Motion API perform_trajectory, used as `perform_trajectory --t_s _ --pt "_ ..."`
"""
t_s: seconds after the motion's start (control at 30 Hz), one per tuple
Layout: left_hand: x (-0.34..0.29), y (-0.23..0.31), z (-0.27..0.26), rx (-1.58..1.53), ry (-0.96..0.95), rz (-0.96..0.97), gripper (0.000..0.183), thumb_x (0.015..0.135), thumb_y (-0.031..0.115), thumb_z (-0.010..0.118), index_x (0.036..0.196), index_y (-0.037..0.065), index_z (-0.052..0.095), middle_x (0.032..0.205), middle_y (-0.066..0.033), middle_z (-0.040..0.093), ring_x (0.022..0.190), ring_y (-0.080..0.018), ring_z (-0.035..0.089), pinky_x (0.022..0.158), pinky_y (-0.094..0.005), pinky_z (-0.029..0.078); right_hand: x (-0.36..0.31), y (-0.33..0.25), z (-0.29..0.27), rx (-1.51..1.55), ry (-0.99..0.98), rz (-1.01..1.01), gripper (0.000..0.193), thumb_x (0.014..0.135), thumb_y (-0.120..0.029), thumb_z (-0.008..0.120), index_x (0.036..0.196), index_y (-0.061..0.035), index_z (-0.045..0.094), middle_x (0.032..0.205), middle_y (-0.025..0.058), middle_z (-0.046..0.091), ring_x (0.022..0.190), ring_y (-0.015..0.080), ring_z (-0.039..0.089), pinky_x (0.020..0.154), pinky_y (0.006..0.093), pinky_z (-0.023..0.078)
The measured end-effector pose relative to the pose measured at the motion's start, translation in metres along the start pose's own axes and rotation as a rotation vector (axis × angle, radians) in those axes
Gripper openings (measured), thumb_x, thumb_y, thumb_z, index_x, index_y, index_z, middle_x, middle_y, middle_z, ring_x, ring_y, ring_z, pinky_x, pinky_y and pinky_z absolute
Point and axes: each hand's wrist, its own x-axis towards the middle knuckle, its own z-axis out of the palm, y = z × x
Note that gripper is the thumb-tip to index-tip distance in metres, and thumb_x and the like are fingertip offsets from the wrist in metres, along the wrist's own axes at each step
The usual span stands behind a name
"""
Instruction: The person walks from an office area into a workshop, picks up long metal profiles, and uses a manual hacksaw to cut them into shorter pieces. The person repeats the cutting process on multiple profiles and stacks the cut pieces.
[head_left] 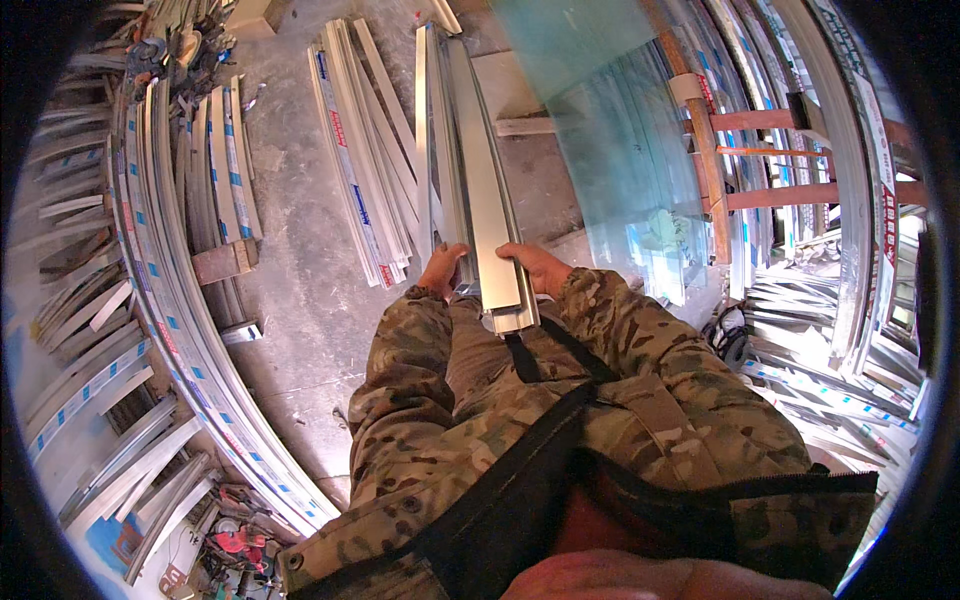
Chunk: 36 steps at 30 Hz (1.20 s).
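Note:
Two or more long metal profiles (pixel 488 190) run away from my body, side by side, with their near ends close to my waist. The topmost has a broad pale, flat face. My left hand (pixel 443 269) is closed around the left side of these profiles, thumb on top. On the other side my right hand (pixel 537 266) grips the right edge, its thumb lying by the pale face. Most fingers of both hands are hidden below the profiles. A narrow pale strip (pixel 423 130) stretches along the left of the bundle.
Several wrapped profiles (pixel 345 150) lie on the concrete floor (pixel 290 230) ahead. Greenish glass sheets (pixel 630 130) stand at the right, beside a rack with a wooden post (pixel 712 160). Long profile stacks (pixel 165 270) line the left, near a wood block (pixel 225 262).

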Motion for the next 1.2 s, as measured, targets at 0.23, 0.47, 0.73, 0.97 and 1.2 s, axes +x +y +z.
perform_trajectory --t_s 0.23,0.47,0.73,0.97,1.2 --pt "0.002 -0.011 0.008 0.214 -0.065 0.271 0.032 0.08 0.028 0.06 0.104 0.006 0.058 0.097 -0.0122 0.056 0.091 -0.0249 0.057 0.075 -0.039 0.047 -0.003 -0.006 -0.009 -0.13 -0.084 -0.095 0.03 0.082 -0.016 0.065 0.101 0.0078 0.06 0.092 0.013 0.066 0.08 0.0232 0.067 0.075 0.0384 0.057" --pt "-0.041 0.07 0.053 -0.554 -0.037 -0.192 0.031 0.089 0.027 0.054 0.106 0.001 0.057 0.093 -0.0097 0.062 0.083 -0.0233 0.06 0.076 -0.0382 0.049 -0.031 -0.038 0.006 -0.147 -0.068 -0.141 0.029 0.085 -0.018 0.065 0.097 0.0081 0.063 0.092 0.0134 0.067 0.079 0.0218 0.066 0.068 0.038 0.055" --pt "-0.059 0.125 0.117 -0.446 0.115 -0.084 0.031 0.088 0.027 0.058 0.108 0.004 0.057 0.093 -0.0068 0.06 0.082 -0.0196 0.059 0.072 -0.0325 0.049 -0.04 -0.071 -0.036 -0.271 -0.16 -0.16 0.028 0.088 -0.02 0.061 0.101 0.0055 0.06 0.089 0.0113 0.066 0.075 0.0194 0.066 0.068 0.0353 0.056" --pt "-0.08 0.146 0.159 -0.278 0.199 0.002 0.041 0.086 0.03 0.059 0.111 -0.002 0.054 0.096 -0.0104 0.061 0.075 -0.0183 0.06 0.064 -0.0302 0.048 -0.083 -0.081 -0.032 -0.31 -0.09 -0.247 0.025 0.088 -0.015 0.059 0.101 0.0072 0.058 0.086 0.013 0.064 0.072 0.0222 0.067 0.062 0.0367 0.057" --pt "-0.127 0.15 0.177 -0.426 0.138 -0.01 0.038 0.087 0.027 0.059 0.113 0.0 0.054 0.096 -0.0072 0.061 0.081 -0.0161 0.06 0.07 -0.0288 0.049 -0.147 -0.066 -0.012 -0.262 -0.065 -0.255 0.039 0.085 -0.017 0.061 0.113 0.0059 0.046 0.091 0.0171 0.06 0.071 0.0265 0.065 0.058 0.0402 0.058"
